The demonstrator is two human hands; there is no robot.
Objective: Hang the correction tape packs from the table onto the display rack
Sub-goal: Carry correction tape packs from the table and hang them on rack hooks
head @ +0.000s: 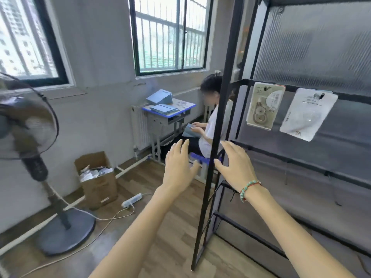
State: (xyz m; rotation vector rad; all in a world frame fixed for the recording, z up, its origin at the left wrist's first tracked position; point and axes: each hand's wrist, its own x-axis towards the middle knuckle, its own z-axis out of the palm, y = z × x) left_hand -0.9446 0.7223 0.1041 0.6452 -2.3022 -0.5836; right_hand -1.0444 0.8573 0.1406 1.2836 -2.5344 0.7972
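A tall black metal display rack (215, 125) with ribbed grey back panels fills the right side. Two correction tape packs hang from its upper crossbar: a beige one (264, 106) on the left and a white one (308, 113) beside it, tilted. My left hand (177, 165) is raised left of the rack's front post, fingers spread, holding nothing. My right hand (235, 164), with a beaded bracelet at the wrist, is raised just right of the post below the beige pack, fingers spread and empty. The table with the remaining packs is out of view.
A standing fan (30, 137) rises at the left on a round base. A cardboard box (96, 179) of papers and a power strip (131, 199) with loose cables lie on the wooden floor. A person sits by a small blue desk (169, 109) under the window.
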